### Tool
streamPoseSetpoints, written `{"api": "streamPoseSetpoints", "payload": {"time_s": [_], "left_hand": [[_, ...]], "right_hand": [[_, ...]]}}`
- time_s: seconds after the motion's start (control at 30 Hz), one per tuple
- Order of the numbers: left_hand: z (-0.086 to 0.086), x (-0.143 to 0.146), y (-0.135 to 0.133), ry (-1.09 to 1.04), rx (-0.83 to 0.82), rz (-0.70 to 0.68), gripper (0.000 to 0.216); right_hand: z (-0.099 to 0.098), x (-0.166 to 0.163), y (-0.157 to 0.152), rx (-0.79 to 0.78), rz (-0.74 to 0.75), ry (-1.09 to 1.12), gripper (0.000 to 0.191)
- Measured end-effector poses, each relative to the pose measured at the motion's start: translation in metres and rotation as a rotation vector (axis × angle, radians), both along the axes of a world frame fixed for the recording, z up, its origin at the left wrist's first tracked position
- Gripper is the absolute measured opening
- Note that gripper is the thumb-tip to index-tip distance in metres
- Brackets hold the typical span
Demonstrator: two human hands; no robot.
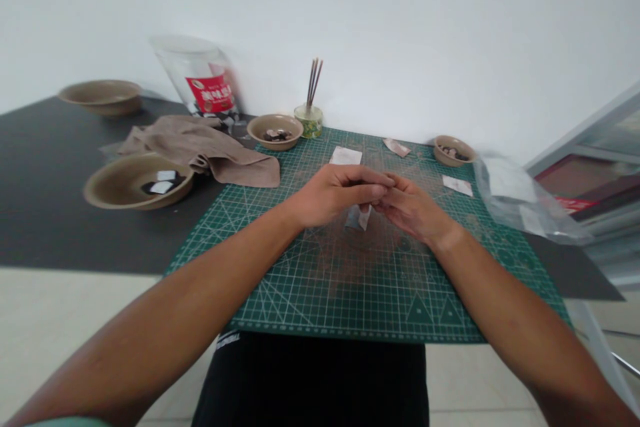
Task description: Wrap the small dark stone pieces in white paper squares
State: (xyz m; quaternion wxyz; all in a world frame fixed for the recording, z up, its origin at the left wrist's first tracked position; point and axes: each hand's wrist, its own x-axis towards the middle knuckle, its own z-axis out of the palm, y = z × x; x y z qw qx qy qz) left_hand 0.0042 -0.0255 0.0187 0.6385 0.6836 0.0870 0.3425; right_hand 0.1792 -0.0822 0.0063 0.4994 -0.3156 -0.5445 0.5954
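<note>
Over the middle of a green cutting mat (320, 300), my left hand (335, 193) and my right hand (407, 203) meet at the fingertips. The fingers of both are closed in a pinch, and whatever lies between them is hidden. Just below the fingertips a small pale paper-like piece (365, 218) and a bluish-grey piece (353, 217) show; I cannot tell whether they are held or lie on the mat. Behind my left hand is a white square sheet (347, 155) on the mat. Brownish dust marks the mat around my hands.
Left are a large bowl (107, 180) with black and white pieces, a brown cloth (240, 163), another bowl (103, 90) and a clear bag (200, 80). Small bowls (275, 123) (453, 140) and a jar of sticks (309, 121) stand at the back; a plastic bag (540, 213) lies right.
</note>
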Motion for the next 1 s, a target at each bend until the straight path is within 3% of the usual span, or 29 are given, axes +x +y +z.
{"api": "streamPoseSetpoints", "payload": {"time_s": [1.0], "left_hand": [[0.0011,0.0009,-0.0011,-0.034,-0.136,-0.063,0.032]], "right_hand": [[0.0060,-0.0029,-0.0043,-0.027,-0.004,0.024,0.022]]}}
